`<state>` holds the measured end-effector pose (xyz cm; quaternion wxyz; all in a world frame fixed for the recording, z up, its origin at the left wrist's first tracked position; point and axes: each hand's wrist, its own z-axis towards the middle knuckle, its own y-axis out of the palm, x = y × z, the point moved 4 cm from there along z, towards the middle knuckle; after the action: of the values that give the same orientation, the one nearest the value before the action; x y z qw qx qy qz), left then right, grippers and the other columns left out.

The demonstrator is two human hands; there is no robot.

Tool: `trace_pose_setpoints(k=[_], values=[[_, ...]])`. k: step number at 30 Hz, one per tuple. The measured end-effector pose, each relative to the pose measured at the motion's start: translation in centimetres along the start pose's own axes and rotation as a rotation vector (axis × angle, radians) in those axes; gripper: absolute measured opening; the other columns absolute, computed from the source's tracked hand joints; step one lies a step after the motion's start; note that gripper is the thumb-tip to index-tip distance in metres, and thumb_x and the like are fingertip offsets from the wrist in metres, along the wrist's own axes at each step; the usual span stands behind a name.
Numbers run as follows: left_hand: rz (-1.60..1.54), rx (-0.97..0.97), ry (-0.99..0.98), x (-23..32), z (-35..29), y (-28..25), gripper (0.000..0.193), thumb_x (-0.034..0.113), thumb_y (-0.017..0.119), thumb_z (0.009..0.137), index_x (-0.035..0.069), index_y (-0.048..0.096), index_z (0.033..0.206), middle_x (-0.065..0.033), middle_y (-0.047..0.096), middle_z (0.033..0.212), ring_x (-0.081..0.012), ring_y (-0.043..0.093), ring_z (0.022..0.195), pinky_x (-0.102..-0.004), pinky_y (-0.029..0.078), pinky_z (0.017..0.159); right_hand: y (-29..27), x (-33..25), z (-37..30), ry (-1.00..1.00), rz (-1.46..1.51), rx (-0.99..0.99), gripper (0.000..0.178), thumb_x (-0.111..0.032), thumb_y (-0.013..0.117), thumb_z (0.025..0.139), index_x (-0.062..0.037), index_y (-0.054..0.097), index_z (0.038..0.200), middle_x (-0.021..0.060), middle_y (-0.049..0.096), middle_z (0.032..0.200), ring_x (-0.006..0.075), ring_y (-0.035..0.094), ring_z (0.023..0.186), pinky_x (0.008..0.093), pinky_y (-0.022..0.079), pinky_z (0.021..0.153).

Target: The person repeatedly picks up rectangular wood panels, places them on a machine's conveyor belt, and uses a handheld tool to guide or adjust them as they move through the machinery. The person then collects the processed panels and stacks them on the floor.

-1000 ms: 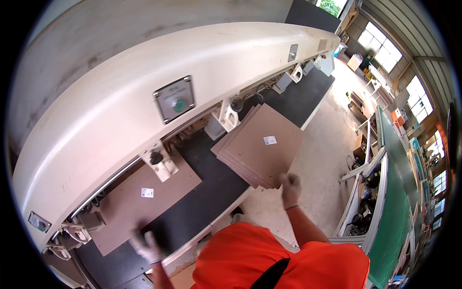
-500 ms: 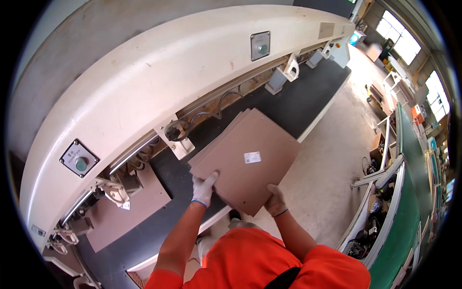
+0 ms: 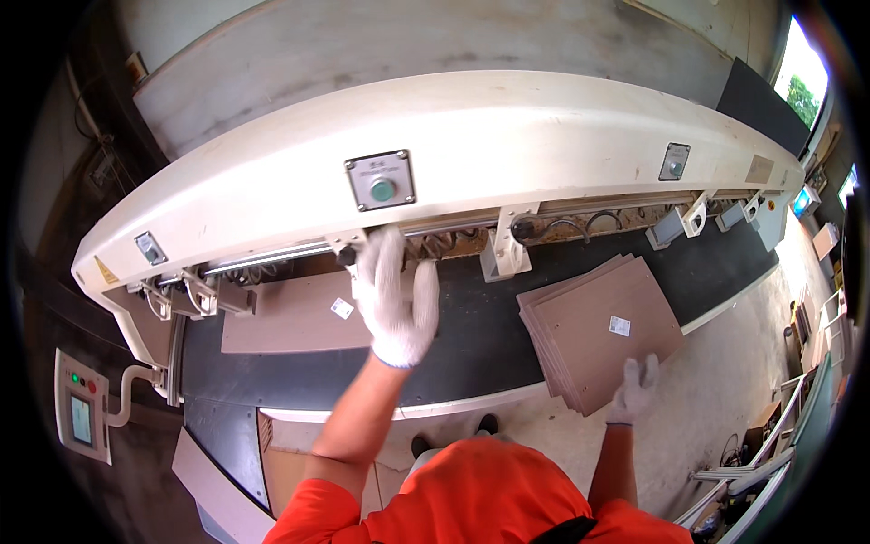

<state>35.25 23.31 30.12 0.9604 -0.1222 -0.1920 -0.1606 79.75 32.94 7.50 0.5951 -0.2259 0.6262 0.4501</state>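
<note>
My left hand [image 3: 395,304], in a white glove, is raised before the cream machine beam [image 3: 507,145], just under a round green push button [image 3: 382,189]. Its fingers are stretched out and it holds nothing. At the near right edge of a fanned stack of brown panels [image 3: 580,317] is my right hand [image 3: 632,394], also gloved, with fingers apart. Whether it touches the stack I cannot tell. The top panel carries a white label [image 3: 619,325]. Another brown panel [image 3: 281,317] lies under the machine, partly hidden by my left hand.
The stack rests on a long dark worktop [image 3: 453,354] and overhangs its front edge. Clamp blocks [image 3: 506,249] and coiled hoses line the beam's underside. A control panel with a screen [image 3: 83,408] stands at the left. Racks [image 3: 761,462] with loose items are at lower right.
My view has turned left. Both hands have let go of the panel stack. The left has risen to the beam near a button; the right remains by the stack's edge.
</note>
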Motion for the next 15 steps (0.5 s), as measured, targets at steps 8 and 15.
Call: trace_pose_setpoints(k=[8, 15], values=[[0.495, -0.265, 0.101, -1.4, 4.6, -2.0, 0.073, 0.011, 0.078, 0.072, 0.001, 0.058, 0.141, -0.0199, 0.063, 0.129, -0.0333, 0.067, 0.105, -0.0503, 0.051, 0.091, 7.4, -1.0, -12.3, 0.164, -0.099, -0.411, 0.051, 0.006, 0.069, 0.096, 0.0044, 0.055, 0.145, 0.0113, 0.056, 0.144, 0.0203, 0.055, 0.131, 0.0348, 0.047, 0.112], [0.394, -0.280, 0.076, -1.1, 4.1, -4.0, 0.057, 0.013, 0.070, 0.083, 0.002, 0.058, 0.137, -0.0207, 0.060, 0.126, -0.0384, 0.065, 0.102, -0.0518, 0.052, 0.089, 7.0, -3.3, -20.2, 0.247, -0.095, -0.633, 0.043, 0.007, 0.067, 0.096, 0.0040, 0.060, 0.139, 0.0099, 0.061, 0.136, 0.0194, 0.060, 0.123, 0.0331, 0.050, 0.109]])
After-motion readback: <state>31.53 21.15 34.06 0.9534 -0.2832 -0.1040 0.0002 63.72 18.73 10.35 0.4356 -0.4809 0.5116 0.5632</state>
